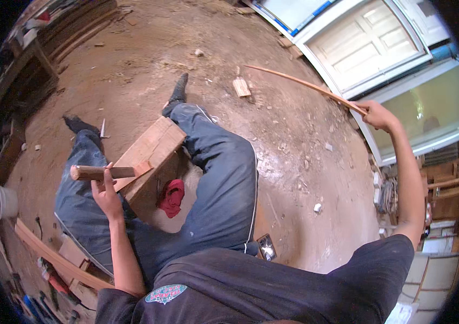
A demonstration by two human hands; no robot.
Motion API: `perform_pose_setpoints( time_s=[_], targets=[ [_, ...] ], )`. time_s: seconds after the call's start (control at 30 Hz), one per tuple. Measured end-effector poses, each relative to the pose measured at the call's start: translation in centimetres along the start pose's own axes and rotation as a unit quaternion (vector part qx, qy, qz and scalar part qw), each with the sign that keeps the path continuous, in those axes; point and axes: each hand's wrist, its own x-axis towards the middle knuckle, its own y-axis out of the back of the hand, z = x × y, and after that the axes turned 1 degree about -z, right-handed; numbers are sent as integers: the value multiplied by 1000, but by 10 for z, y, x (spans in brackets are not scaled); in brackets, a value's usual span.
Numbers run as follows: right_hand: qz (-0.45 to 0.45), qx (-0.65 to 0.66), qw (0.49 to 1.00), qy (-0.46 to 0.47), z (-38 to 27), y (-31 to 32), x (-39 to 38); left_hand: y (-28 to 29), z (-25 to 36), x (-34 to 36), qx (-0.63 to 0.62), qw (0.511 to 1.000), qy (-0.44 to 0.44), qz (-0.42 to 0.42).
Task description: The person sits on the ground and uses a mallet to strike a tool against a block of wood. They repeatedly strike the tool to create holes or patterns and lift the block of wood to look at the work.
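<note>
Between my outstretched legs a thick wooden beam (156, 141) lies at a slant. My left hand (108, 195) is closed round a short rounded wooden piece (86, 173) above the beam's near end. Its inner end meets a small reddish wood block (142, 169) on the beam; whether they are joined I cannot tell. Out to the right, my right hand (378, 115) is raised and grips one end of a long thin wooden strip (305, 83). The strip's far tip points left over the floor. A red cloth (171, 198) lies beside the beam.
A small wood block (241, 87) rests on the dirt floor ahead. White panelled doors (370, 43) lean at the far right. On the left are a workbench (16, 81), a white bucket (7, 201), a plank (51, 254) and a red power tool (54, 278). Near my right thigh lies a dark phone-like object (266, 247).
</note>
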Motion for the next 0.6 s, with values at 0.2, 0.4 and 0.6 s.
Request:
perform_pose_setpoints(
  time_s=[0.2, 0.4, 0.6],
  targets=[
    [8, -62, 998, 6, 36, -24, 65, 0, 1, -2, -7, 1000, 12, 17],
    [-39, -34, 998, -30, 13, -25, 69, 3, 1, 0, -9, 1000, 12, 22],
    [-103, 52, 991, -70, 2, -12, 22, -6, 5, 0, -12, 1000, 12, 20]
  ],
)
